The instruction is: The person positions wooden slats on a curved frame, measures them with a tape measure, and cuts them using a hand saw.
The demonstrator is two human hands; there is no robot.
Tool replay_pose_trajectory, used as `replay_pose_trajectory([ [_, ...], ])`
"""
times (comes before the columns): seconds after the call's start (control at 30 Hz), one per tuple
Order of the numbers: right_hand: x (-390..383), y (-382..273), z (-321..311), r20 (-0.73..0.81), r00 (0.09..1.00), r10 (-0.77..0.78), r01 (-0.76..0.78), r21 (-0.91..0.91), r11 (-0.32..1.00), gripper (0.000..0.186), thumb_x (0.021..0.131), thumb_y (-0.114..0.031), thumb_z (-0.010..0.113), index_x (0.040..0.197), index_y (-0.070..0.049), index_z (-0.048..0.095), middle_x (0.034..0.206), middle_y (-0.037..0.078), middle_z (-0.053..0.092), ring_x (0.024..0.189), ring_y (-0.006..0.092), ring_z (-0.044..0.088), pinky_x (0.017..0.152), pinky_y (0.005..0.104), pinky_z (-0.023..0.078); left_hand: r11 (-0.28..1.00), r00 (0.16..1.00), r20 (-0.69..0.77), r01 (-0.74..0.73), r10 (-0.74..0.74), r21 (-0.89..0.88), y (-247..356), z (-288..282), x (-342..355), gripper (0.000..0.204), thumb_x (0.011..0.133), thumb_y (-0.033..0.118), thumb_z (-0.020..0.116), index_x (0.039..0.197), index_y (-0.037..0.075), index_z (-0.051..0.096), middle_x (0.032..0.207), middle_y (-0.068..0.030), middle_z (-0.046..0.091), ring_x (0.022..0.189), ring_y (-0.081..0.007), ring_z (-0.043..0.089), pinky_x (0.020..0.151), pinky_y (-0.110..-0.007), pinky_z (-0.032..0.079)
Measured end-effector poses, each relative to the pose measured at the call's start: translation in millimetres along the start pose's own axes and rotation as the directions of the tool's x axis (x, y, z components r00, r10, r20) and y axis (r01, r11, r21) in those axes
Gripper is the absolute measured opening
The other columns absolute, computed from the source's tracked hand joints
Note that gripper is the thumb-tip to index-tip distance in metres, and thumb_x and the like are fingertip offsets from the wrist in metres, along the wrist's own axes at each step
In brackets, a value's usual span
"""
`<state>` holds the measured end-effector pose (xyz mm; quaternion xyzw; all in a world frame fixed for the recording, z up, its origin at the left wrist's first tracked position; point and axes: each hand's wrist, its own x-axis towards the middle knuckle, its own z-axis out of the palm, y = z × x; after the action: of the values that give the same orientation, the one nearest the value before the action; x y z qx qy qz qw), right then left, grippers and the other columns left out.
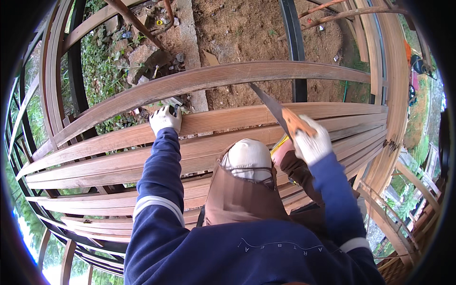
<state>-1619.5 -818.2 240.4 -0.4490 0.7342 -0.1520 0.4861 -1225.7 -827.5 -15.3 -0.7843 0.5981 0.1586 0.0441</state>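
Note:
In my right hand (311,140), gloved in white, is a handsaw (270,102) with an orange-brown wooden handle. Its blade slants up and to the left, the tip near the lower edge of a separate wooden board (223,73). My left hand (165,120), also gloved, is closed over the far edge of a grooved wooden board (223,119). A small dark object (175,112) shows at its fingertips; its kind is unclear. Beneath my right wrist, a yellow strip (279,144) is partly covered.
More grooved boards (114,183) lie side by side with gaps, over dark metal beams (295,47). My bent leg in brown trousers (247,194) rests on them. Beyond, lower down, are bare soil (242,38) and rocks (145,59). Long planks (394,71) run along the right.

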Motion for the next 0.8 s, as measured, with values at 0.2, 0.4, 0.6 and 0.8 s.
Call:
replay_pose_trajectory([
  [0.2, -95, -22, -49, 0.028, 0.999, -0.035, 0.032, 0.081, 0.996, 0.045, 0.092, -0.01, 0.066, 0.131, 0.007, 0.052, 0.108, 0.012, 0.065, 0.095, 0.0174, 0.066, 0.079, 0.0289, 0.054, 0.999, 0.999, 0.027, 0.03, -0.03, -0.014, -12, -6, -8, 0.041, 0.09, 0.051, 0.061, 0.092, 0.011, 0.073, 0.097, -0.008, 0.073, 0.099, -0.0291, 0.066, 0.094, -0.045, 0.045],
  [0.4, 49, 12, 23, -0.053, 0.94, 0.336, -0.326, 0.137, 0.935, 0.037, 0.091, -0.013, 0.066, 0.123, 0.005, 0.062, 0.098, 0.013, 0.07, 0.086, 0.0235, 0.067, 0.076, 0.0351, 0.054, 1.0, 0.999, 0.054, -0.011, 0.01, 0.016, 8, -1, 2, 0.042, 0.091, 0.053, 0.059, 0.099, 0.014, 0.074, 0.1, -0.0083, 0.074, 0.102, -0.0269, 0.067, 0.092, -0.042, 0.047],
  [0.6, -97, 28, -36, -0.028, 0.994, -0.104, 0.103, -0.034, 0.994, 0.044, 0.089, -0.008, 0.065, 0.129, 0.006, 0.057, 0.108, 0.013, 0.069, 0.099, 0.0221, 0.068, 0.087, 0.0323, 0.054, 0.999, 0.996, 0.083, 0.035, -0.037, 0.033, -13, -11, -8, 0.039, 0.091, 0.05, 0.061, 0.086, 0.014, 0.073, 0.083, -0.0101, 0.073, 0.086, -0.03, 0.069, 0.082, -0.042, 0.05],
  [0.8, -14, 51, 22, -0.21, 0.959, -0.188, 0.208, 0.075, 0.975, 0.034, 0.09, -0.009, 0.065, 0.121, 0.004, 0.062, 0.102, 0.01, 0.07, 0.083, 0.018, 0.065, 0.074, 0.031, 0.053, 1.0, 0.995, 0.099, -0.001, 0.0, 0.012, 7, -10, -1, 0.043, 0.092, 0.053, 0.058, 0.085, 0.014, 0.074, 0.085, -0.0117, 0.073, 0.088, -0.0303, 0.07, 0.084, -0.042, 0.05],
])
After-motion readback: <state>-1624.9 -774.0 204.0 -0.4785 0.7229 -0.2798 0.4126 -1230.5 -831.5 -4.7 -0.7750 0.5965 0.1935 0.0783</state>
